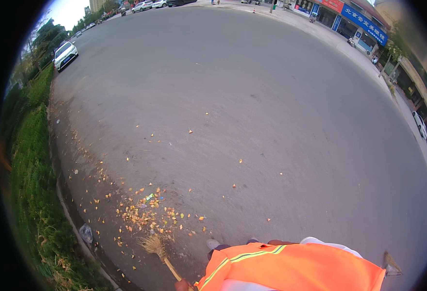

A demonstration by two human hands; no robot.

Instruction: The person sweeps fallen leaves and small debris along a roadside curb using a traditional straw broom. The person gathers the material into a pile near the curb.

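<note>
At the bottom edge my left hand (182, 284) is closed around the wooden handle (172, 268) of a straw broom. The broom's bristle head (152, 244) touches the asphalt at the near side of a scattered patch of yellow and orange fallen leaves (144, 214). A green wrapper (149, 196) lies among those leaves. My right hand is out of view; a strip of what looks like my forearm (282, 242) shows beside a white sleeve (330, 244), past my orange reflective vest (293, 263).
A green hedge (31, 174) and kerb (66, 211) run along the left, with a crumpled clear plastic bag (86, 233) by the kerb. A white car (66, 55) stands farther along. Bristles and pale plastic (392, 266) show at lower right. Shopfronts (362, 27) line the far side.
</note>
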